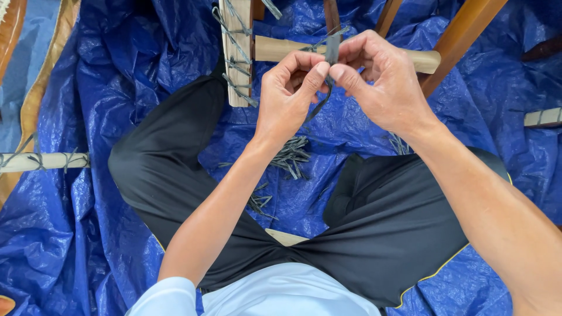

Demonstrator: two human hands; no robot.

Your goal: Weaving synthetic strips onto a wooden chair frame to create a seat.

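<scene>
I sit cross-legged in black shorts on a blue tarpaulin [117, 64]. My left hand [287, 96] and my right hand [380, 82] meet in front of me, both pinching a thin dark grey strip [332, 50]. The strip runs up from my fingertips toward a pale round wooden bar [275, 48] and hangs down below my left fingers. That bar crosses a flat upright wooden slat [237, 52] wrapped with crossed grey lashings.
Cut bits of grey strip [291, 155] lie on the tarpaulin between my knees. Brown wooden legs [468, 32] rise at the upper right. Another lashed pale pole [44, 161] lies at the left, and a pole end [541, 117] shows at the right edge.
</scene>
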